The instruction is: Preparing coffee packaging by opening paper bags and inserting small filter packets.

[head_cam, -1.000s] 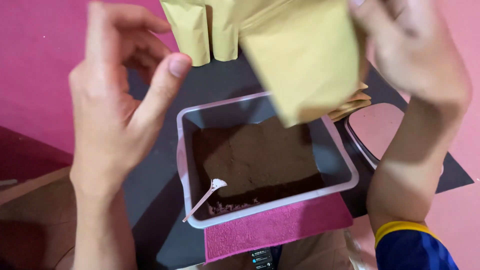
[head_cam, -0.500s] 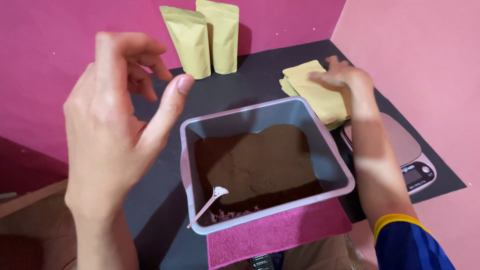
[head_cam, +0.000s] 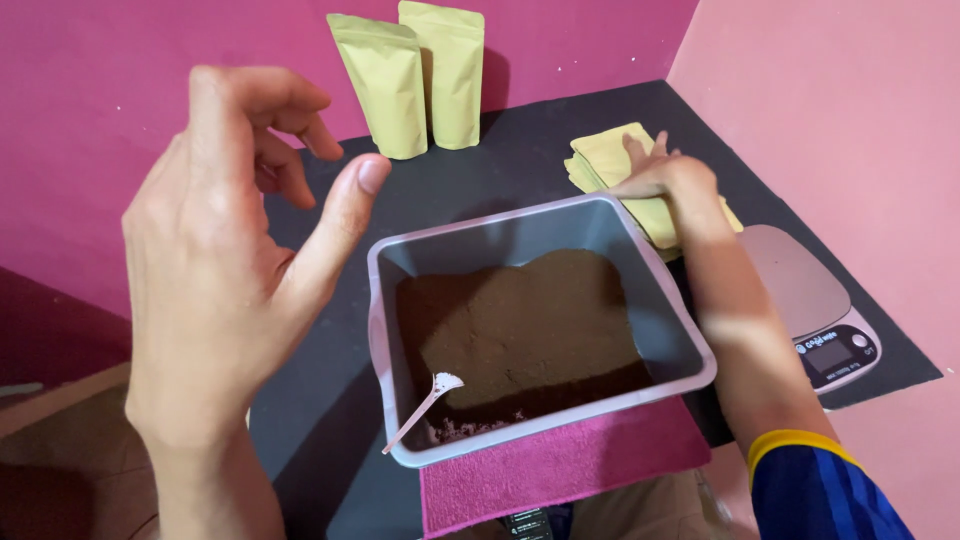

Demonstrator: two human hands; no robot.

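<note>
Desk (head_cam: 500,170): dark surface set into a corner of pink walls; carries everything below.
Tub (head_cam: 690,345): grey rectangular plastic, centre of the desk, its near edge resting on a magenta cloth (head_cam: 560,465).
Powder (head_cam: 530,320): brown, heaped toward the far and right side of the tub; thin and crumbly at the near left corner.
Left hand (head_cam: 215,270): raised above the desk, left of the tub, well clear of it; fingers loosely curled, thumb out, holding nothing.
Scale (head_cam: 810,300): flat metal platform with a small display, right of the tub.
Standing pouches (head_cam: 410,80): two tan, upright, side by side against the back wall.
Flat pouches (head_cam: 610,160): tan stack lying behind the tub's far right corner.
Right hand (head_cam: 665,175): reached across onto the flat pouches, fingers spread and pressed on the top one; no closed grip visible.
Spoon (head_cam: 425,395): small, white, leaning in the tub's near left corner, bowl on the powder.
</note>
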